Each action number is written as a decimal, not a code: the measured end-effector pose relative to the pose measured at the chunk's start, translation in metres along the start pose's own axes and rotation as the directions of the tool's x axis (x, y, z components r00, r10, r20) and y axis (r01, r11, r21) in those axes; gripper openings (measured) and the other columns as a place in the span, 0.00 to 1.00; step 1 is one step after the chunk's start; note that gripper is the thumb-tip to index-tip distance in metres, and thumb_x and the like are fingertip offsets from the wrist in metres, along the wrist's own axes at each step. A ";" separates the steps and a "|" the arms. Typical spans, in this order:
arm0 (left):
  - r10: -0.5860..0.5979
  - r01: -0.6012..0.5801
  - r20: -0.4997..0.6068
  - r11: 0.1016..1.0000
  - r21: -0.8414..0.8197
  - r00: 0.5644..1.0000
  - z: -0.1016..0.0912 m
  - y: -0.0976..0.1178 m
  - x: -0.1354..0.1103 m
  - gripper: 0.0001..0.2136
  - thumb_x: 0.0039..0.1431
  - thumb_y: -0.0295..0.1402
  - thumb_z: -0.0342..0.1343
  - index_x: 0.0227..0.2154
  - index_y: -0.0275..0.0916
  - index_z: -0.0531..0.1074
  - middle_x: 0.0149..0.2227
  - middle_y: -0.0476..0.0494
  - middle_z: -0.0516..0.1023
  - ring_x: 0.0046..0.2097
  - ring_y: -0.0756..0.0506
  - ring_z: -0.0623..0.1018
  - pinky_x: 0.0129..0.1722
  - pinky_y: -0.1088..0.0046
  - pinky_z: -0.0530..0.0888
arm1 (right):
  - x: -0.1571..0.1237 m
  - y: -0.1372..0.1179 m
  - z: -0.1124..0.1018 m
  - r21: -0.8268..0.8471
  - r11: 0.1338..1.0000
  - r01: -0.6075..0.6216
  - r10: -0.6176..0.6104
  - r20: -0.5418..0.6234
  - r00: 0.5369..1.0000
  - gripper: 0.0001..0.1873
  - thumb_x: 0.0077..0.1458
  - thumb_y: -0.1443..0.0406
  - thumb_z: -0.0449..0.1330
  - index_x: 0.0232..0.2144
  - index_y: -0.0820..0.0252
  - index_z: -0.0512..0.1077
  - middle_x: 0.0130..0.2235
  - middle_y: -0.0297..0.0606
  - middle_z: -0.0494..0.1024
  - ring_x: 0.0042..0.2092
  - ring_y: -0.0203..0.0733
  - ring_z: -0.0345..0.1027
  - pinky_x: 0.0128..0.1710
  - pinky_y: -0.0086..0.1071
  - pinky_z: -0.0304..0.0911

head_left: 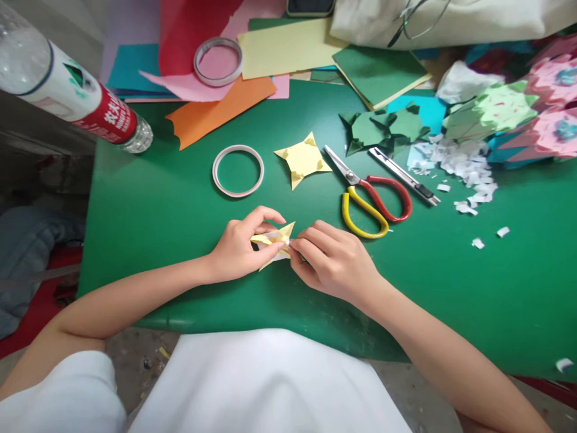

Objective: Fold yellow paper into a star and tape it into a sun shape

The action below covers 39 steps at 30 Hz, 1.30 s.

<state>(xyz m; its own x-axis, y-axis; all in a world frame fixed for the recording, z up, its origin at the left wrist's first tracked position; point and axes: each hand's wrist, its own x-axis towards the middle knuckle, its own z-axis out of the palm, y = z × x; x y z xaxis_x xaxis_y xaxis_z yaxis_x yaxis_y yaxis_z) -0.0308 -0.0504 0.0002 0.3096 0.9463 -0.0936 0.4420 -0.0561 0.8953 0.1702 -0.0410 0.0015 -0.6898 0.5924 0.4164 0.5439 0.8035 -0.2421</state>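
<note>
Close to the table's front edge, my left hand grips a folded yellow paper star between thumb and fingers. My right hand is closed at the star's right side, its fingertips pinching at one folded point; what exactly they pinch is too small to make out. Some white shows on the star between my hands. Just beyond lies a second yellow paper star, flat with curled points. Scissors with one red and one yellow handle rest right of it, and a roll of tape lies to the left.
A utility knife lies behind the scissors, near green folded stars and white paper scraps. Finished paper flowers stand at the right. Coloured sheets and another tape roll cover the back. A water bottle is at left.
</note>
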 end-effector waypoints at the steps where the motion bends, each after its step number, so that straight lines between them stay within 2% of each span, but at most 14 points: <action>1: 0.001 -0.001 -0.002 1.000 0.001 1.000 0.000 0.000 0.000 0.14 0.55 0.31 0.62 0.43 0.40 0.67 0.32 0.54 0.83 0.32 0.53 0.82 0.32 0.84 0.73 | 0.000 0.000 0.001 -0.006 1.000 0.001 -0.001 -0.001 1.000 0.10 0.57 0.70 0.59 0.23 0.61 0.70 0.23 0.35 0.70 0.28 0.36 0.56 0.26 0.32 0.57; 13: 0.026 -0.025 -0.010 0.999 0.023 1.000 0.000 0.000 0.000 0.13 0.55 0.29 0.62 0.42 0.40 0.67 0.30 0.55 0.82 0.30 0.54 0.81 0.31 0.84 0.72 | 0.002 -0.006 0.004 -0.137 0.991 -0.008 0.004 -0.023 1.000 0.13 0.53 0.73 0.59 0.18 0.60 0.66 0.21 0.33 0.64 0.27 0.35 0.51 0.24 0.31 0.54; 18: 0.017 -0.016 -0.015 1.000 0.022 1.000 0.001 0.000 0.000 0.13 0.55 0.29 0.62 0.42 0.40 0.67 0.30 0.55 0.81 0.30 0.53 0.81 0.30 0.83 0.72 | 0.000 -0.006 0.003 -0.112 0.993 -0.033 0.033 -0.005 0.999 0.11 0.54 0.73 0.58 0.21 0.60 0.67 0.22 0.33 0.66 0.27 0.36 0.52 0.25 0.32 0.54; 23: 0.018 -0.018 -0.016 1.000 0.017 1.000 0.001 -0.001 0.000 0.13 0.54 0.29 0.62 0.42 0.40 0.67 0.30 0.55 0.82 0.31 0.54 0.81 0.30 0.84 0.72 | -0.003 -0.004 0.002 -0.125 0.992 0.001 0.000 0.012 1.000 0.11 0.56 0.72 0.59 0.22 0.60 0.68 0.22 0.34 0.66 0.28 0.37 0.53 0.25 0.33 0.54; 29: -0.003 0.002 -0.011 1.000 -0.026 1.000 -0.002 -0.003 -0.001 0.13 0.54 0.28 0.62 0.42 0.41 0.67 0.33 0.53 0.82 0.33 0.53 0.82 0.30 0.84 0.74 | -0.001 0.003 -0.004 0.019 0.998 -0.056 0.055 0.013 0.998 0.07 0.59 0.71 0.57 0.28 0.60 0.68 0.25 0.35 0.71 0.28 0.36 0.57 0.27 0.32 0.57; 32: -0.023 0.022 -0.013 0.999 -0.042 1.000 -0.002 -0.003 -0.001 0.14 0.54 0.28 0.62 0.42 0.41 0.67 0.32 0.53 0.83 0.30 0.53 0.81 0.29 0.84 0.73 | -0.001 0.016 -0.010 0.015 0.995 -0.095 0.096 -0.027 0.995 0.05 0.59 0.72 0.57 0.31 0.60 0.68 0.28 0.37 0.74 0.30 0.37 0.60 0.29 0.31 0.60; 35: -0.041 0.041 -0.005 0.998 -0.053 0.999 -0.002 -0.005 -0.001 0.13 0.54 0.28 0.61 0.42 0.41 0.67 0.31 0.53 0.83 0.26 0.54 0.79 0.26 0.83 0.71 | -0.004 0.041 -0.022 -0.100 0.984 -0.146 0.137 -0.088 0.987 0.05 0.59 0.71 0.56 0.32 0.58 0.68 0.31 0.39 0.76 0.32 0.38 0.65 0.33 0.33 0.63; 38: -0.038 0.037 -0.011 0.995 -0.092 0.999 -0.002 -0.006 -0.001 0.12 0.56 0.29 0.60 0.42 0.40 0.67 0.33 0.52 0.82 0.31 0.53 0.81 0.29 0.82 0.73 | -0.014 0.077 -0.040 -0.283 0.920 -0.271 0.230 -0.168 0.959 0.05 0.60 0.69 0.55 0.31 0.56 0.68 0.29 0.40 0.75 0.33 0.42 0.66 0.30 0.34 0.61; 39: -0.037 0.036 -0.016 0.994 -0.103 0.999 -0.002 -0.006 0.000 0.12 0.56 0.30 0.60 0.42 0.40 0.67 0.34 0.51 0.82 0.33 0.52 0.81 0.30 0.82 0.74 | -0.018 0.089 -0.047 -0.348 0.869 -0.351 0.294 -0.206 0.933 0.08 0.62 0.67 0.54 0.30 0.56 0.68 0.28 0.41 0.74 0.33 0.43 0.67 0.30 0.35 0.60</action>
<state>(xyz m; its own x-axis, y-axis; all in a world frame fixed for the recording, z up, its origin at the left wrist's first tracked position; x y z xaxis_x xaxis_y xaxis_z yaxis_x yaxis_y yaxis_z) -0.0358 -0.0497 -0.0045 0.2789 0.9528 -0.1199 0.3637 0.0107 0.9315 0.2535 0.0167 0.0136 -0.3855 0.7770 0.4976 0.8811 0.4701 -0.0515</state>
